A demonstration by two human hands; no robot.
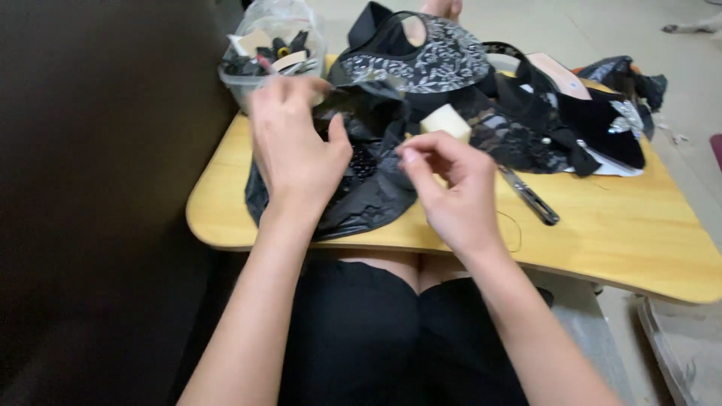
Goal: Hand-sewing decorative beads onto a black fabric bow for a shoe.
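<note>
My left hand (295,146) rests with spread fingers on a crumpled black plastic bag (361,197) that lies on a small wooden lap table (617,225). My right hand (451,188) hovers beside it with thumb and forefinger pinched at the bag's edge; whether something tiny sits between them I cannot tell. A pale cream block (445,122) lies just beyond my right fingers. Black lace garments (519,120) are piled behind it.
A clear plastic container (271,53) lined with a bag and holding small sewing bits stands at the table's far left corner. A dark-handled tool (530,197) lies right of my right hand. A thin thread loops on the wood nearby. A dark wall runs along the left.
</note>
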